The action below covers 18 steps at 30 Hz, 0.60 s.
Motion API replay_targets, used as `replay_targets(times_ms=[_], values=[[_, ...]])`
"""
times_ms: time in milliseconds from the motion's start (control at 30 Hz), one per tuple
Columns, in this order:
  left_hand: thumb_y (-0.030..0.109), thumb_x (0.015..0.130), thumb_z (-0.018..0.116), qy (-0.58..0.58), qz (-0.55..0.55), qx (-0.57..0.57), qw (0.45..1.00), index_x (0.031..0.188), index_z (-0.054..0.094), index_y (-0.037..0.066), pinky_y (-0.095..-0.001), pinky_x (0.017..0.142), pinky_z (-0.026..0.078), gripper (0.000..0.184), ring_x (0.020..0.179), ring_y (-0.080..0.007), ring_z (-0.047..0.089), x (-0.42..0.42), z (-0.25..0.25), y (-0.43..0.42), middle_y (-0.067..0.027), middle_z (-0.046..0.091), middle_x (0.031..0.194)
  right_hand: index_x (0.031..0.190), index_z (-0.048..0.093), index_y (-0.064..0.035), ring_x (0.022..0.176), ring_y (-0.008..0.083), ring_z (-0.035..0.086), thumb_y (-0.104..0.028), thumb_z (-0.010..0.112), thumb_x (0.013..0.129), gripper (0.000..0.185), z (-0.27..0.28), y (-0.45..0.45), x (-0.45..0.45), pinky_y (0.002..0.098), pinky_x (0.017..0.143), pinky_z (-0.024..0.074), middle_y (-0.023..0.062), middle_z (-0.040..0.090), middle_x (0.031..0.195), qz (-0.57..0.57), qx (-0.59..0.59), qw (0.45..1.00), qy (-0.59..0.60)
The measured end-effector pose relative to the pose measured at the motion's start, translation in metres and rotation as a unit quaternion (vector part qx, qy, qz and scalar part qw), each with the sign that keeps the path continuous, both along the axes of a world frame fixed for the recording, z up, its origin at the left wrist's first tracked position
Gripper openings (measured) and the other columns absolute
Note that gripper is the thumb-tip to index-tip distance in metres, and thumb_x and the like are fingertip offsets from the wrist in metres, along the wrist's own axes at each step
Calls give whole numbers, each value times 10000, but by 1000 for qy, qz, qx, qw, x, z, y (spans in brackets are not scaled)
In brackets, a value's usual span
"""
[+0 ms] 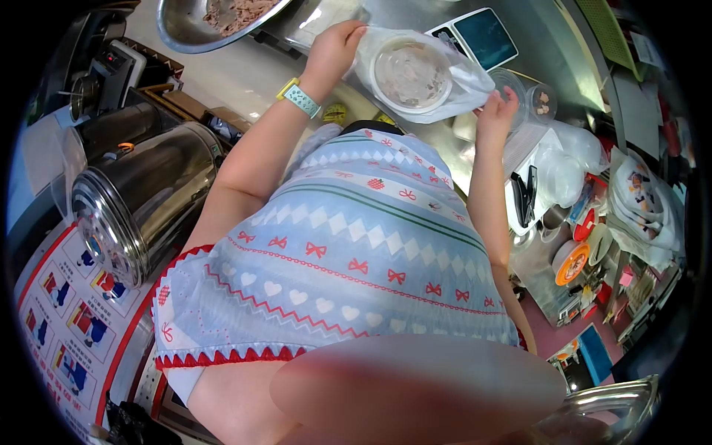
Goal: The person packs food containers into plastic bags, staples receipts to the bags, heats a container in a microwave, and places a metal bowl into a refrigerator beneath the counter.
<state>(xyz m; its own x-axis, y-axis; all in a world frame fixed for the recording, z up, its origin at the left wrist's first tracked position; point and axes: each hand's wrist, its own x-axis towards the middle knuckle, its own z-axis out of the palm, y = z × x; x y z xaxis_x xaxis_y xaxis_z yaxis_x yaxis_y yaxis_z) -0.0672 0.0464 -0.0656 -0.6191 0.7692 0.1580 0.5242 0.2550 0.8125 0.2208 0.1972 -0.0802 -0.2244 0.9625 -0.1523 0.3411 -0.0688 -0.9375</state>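
Observation:
A thin white plastic bag (469, 80) is stretched between my two hands above the steel counter. Round and clear-topped, a plastic tub (412, 73) with pale brownish food sits in or on the bag; I cannot tell which. My left hand (337, 50) is closed on the bag's left edge, with a light green watch on that wrist. On the opposite side, my right hand (497, 115) pinches the bag's right corner between bent fingers. Just beyond the bag lies a white kitchen scale (483, 38) with a dark top.
A steel bowl (182, 26) of shredded meat stands at the far left. Clear plastic containers (560, 167), a black stapler (524, 196) and a roll of orange-labelled tape (571, 263) crowd the right side. A large steel drum (148, 185) is on my left.

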Motion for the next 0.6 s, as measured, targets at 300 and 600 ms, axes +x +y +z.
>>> replay_targets(times_ms=[300,600], values=[[155,912,535,-242,24,-115,963,1206,553,31,-385,729,515,319,789,-303,666,15,-11,-33,-198,672,913,1314,329,72,808,305,667,-98,658,819,619,13,-33,4,322,567,575,284,525,1203,52,-144,974,-166],[142,954,505,-111,-26,-107,988,1167,557,11,-286,695,509,255,826,-140,625,6,23,-12,-73,639,957,1110,606,-63,1030,334,582,-81,620,815,296,65,-77,-62,454,920,433,143,613,1099,381,264,879,-113]])
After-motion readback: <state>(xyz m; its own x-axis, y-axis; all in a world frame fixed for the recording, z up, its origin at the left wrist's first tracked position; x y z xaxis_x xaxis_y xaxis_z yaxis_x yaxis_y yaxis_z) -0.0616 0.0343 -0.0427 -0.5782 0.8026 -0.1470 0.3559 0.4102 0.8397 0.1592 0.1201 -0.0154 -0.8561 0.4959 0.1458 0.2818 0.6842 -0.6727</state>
